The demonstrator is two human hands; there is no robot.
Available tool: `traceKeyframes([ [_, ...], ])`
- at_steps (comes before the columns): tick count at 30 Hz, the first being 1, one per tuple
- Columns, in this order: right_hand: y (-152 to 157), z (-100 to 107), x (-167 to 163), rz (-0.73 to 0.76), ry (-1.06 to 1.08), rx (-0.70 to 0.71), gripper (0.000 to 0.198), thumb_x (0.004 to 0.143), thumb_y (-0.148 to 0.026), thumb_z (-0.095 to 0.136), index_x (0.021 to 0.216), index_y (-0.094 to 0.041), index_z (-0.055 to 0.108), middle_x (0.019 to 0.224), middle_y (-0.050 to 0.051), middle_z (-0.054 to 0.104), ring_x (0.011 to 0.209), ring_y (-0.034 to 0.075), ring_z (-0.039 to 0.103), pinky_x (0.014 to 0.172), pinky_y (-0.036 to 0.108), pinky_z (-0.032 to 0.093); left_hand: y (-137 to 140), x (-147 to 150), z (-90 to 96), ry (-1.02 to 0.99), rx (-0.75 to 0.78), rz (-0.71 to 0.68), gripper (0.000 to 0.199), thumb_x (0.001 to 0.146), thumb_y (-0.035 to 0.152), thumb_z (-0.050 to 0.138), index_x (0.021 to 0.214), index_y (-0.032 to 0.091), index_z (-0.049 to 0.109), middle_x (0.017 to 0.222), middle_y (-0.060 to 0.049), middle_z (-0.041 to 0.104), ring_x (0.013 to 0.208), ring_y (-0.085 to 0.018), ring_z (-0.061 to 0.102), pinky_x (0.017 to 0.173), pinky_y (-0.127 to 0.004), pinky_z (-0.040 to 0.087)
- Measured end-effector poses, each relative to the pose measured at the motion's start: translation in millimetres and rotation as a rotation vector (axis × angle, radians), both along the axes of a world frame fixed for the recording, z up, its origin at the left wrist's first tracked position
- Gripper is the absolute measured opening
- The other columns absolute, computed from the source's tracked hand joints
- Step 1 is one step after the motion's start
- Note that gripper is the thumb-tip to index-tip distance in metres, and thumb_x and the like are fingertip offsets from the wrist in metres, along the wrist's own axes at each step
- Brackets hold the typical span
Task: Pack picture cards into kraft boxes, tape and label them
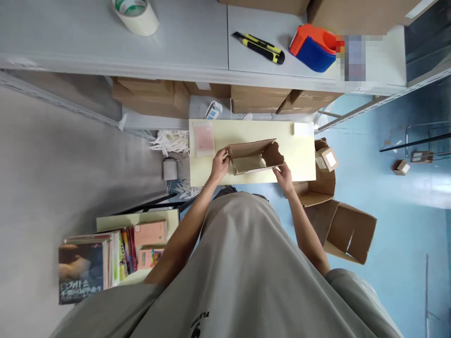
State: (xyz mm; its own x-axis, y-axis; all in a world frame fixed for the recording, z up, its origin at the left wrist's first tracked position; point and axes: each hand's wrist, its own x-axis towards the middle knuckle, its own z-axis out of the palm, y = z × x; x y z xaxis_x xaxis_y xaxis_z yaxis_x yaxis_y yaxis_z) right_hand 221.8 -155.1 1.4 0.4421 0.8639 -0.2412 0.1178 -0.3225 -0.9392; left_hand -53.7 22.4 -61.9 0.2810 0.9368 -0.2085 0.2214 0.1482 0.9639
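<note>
Between my hands is a brown cardboard box (246, 150), open through the middle so that the pale tabletop shows inside it. Its right end has a ragged, torn-looking edge. My left hand (221, 164) grips the box at its left end, fingers closed on the cardboard. At the lower right corner, my right hand (283, 177) pinches the box's near edge. Underneath is a pale yellow table (299, 159). A pinkish flat packet (204, 139) lies on the table left of the box, and a small white block (303, 129) sits at its far right corner.
On the grey shelf (190, 42) above lie a tape roll (141, 21), a yellow-black utility knife (260, 47) and an orange-blue tape dispenser (312, 47). Open cartons (352, 230) stand on the floor at right. Books (84, 267) are stacked at lower left.
</note>
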Motion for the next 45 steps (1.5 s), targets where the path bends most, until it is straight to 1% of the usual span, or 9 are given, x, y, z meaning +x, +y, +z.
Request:
traceKeyframes([
  [7,9.9,-10.0,-4.9,-0.011,-0.101,0.018,0.098,0.103,-0.091,0.067,0.177,-0.028,0.062,0.177,0.019,0.068,0.16,0.043,0.069,0.135,0.066,0.059,21.0,8.1,-1.6,-0.047,0.063,-0.197,0.045,0.107,0.026,0.059,0.145,0.022,0.083,0.151,-0.014,0.085,0.143,-0.029,0.081,0.131,-0.047,0.062],
  [13,20.1,-19.3,31.1,0.036,-0.1,-0.05,0.087,0.108,-0.091,0.056,0.164,-0.027,0.073,0.164,0.017,0.079,0.157,0.04,0.072,0.135,0.064,0.059,17.6,16.0,-1.6,0.053,0.004,0.008,0.043,0.108,0.03,0.062,0.147,0.022,0.08,0.154,-0.017,0.083,0.143,-0.03,0.079,0.133,-0.052,0.061],
  [17,43.7,-15.9,74.8,0.057,-0.037,-0.108,0.1,0.098,-0.101,0.065,0.16,-0.023,0.076,0.164,0.022,0.078,0.157,0.043,0.072,0.14,0.067,0.053,4.7,-4.5,2.2,0.056,-0.122,0.073,0.052,0.112,0.061,0.067,0.147,0.023,0.077,0.157,-0.019,0.08,0.141,-0.033,0.08,0.118,-0.053,0.071],
  [21,68.1,-9.5,97.3,0.249,0.137,-0.241,0.107,0.093,-0.104,0.073,0.169,-0.029,0.072,0.181,0.017,0.066,0.169,0.044,0.061,0.14,0.068,0.053,-17.6,-10.7,16.5,0.003,-0.264,0.111,0.075,0.107,0.082,0.07,0.156,0.026,0.073,0.166,-0.02,0.075,0.15,-0.036,0.076,0.113,-0.054,0.073],
  [26,75.3,-3.9,98.2,0.372,0.323,-0.313,0.105,0.094,-0.102,0.075,0.174,-0.035,0.068,0.184,0.01,0.064,0.171,0.043,0.06,0.141,0.07,0.053,-33.2,13.5,36.5,-0.052,-0.312,0.179,0.082,0.104,0.087,0.072,0.164,0.03,0.071,0.175,-0.015,0.069,0.161,-0.039,0.068,0.118,-0.055,0.07],
  [33,59.7,-1.4,93.7,0.213,0.366,-0.202,0.102,0.094,-0.098,0.079,0.174,-0.036,0.068,0.186,0.011,0.062,0.172,0.039,0.06,0.14,0.063,0.055,-33.8,14.4,58.0,-0.035,-0.239,0.143,0.093,0.094,0.088,0.084,0.157,0.021,0.077,0.138,-0.017,0.087,0.132,-0.037,0.081,0.106,-0.046,0.071],
  [36,60.2,-2.7,85.3,0.168,0.34,-0.133,0.097,0.095,-0.099,0.075,0.166,-0.032,0.075,0.175,0.012,0.072,0.165,0.039,0.066,0.134,0.06,0.061,-30.7,15.2,55.4,-0.016,-0.26,0.116,0.093,0.088,0.086,0.09,0.148,0.016,0.08,0.117,-0.015,0.089,0.111,-0.032,0.084,0.098,-0.044,0.071],
  [41,65.8,-12.9,72.6,0.175,0.251,-0.085,0.093,0.095,-0.097,0.076,0.158,-0.029,0.08,0.162,0.012,0.08,0.144,0.037,0.079,0.12,0.055,0.07,-23.3,21.2,38.9,0.035,-0.281,0.202,0.079,0.074,0.083,0.097,0.119,0.019,0.082,0.122,-0.015,0.088,0.115,-0.034,0.084,0.09,-0.043,0.073],
  [45,69.4,-26.5,66.9,0.124,0.099,-0.122,0.093,0.087,-0.097,0.082,0.147,-0.026,0.08,0.148,0.016,0.084,0.134,0.038,0.08,0.121,0.06,0.069,-17.2,23.7,33.2,0.141,-0.179,0.182,0.058,0.083,0.071,0.093,0.11,0.023,0.076,0.122,-0.014,0.087,0.117,-0.032,0.083,0.094,-0.042,0.072],
])
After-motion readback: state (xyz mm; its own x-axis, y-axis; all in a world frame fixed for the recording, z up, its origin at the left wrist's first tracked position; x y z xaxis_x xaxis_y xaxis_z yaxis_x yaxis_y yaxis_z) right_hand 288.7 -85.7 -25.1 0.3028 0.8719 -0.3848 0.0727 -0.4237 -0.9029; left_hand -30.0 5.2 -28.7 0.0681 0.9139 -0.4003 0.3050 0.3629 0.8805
